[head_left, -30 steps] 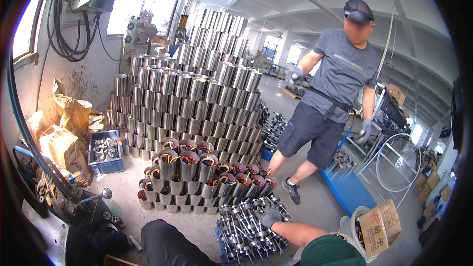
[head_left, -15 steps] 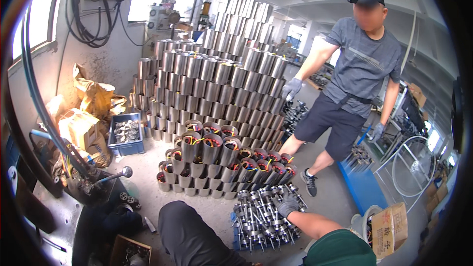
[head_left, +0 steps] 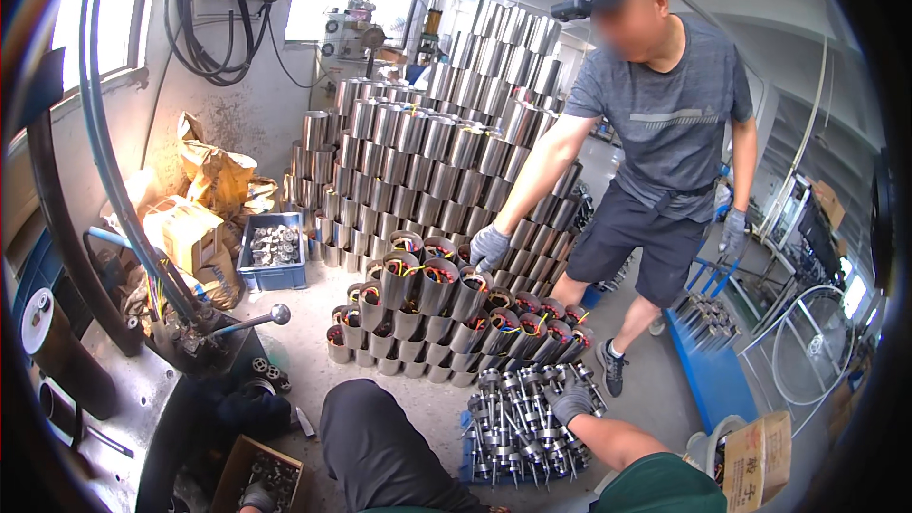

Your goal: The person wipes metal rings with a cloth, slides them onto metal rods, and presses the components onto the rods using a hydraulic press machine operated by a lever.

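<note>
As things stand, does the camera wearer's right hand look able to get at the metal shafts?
Probably yes: the gloved right hand is at the metal shafts, and nothing else seems to cover them.

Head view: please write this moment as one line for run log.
left hand: at small parts in box | right hand: on metal shafts | co-worker's right hand: at wired cylinders
</note>
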Tool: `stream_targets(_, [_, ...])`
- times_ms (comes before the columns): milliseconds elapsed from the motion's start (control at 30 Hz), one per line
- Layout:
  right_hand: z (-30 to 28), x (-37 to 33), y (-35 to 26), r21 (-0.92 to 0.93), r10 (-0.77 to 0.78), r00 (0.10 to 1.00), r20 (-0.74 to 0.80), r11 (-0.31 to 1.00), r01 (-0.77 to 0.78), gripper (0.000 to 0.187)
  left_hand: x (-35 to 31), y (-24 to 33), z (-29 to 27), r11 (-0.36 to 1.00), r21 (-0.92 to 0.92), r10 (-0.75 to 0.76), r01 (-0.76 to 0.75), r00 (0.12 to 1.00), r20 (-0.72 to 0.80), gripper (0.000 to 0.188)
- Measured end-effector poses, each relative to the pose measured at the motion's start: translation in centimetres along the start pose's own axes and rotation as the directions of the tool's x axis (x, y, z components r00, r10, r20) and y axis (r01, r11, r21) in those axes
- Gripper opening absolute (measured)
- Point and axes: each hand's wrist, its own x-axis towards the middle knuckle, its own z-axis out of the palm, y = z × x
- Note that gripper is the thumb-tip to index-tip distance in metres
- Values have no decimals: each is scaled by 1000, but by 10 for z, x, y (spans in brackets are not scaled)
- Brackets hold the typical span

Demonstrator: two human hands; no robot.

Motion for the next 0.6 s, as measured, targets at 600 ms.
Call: stream_targets(600, [21, 5, 11, -84, 41, 998, -47, 995, -45, 87, -10, -68, 36, 983, -159, -113, 88, 981, -157, 57])
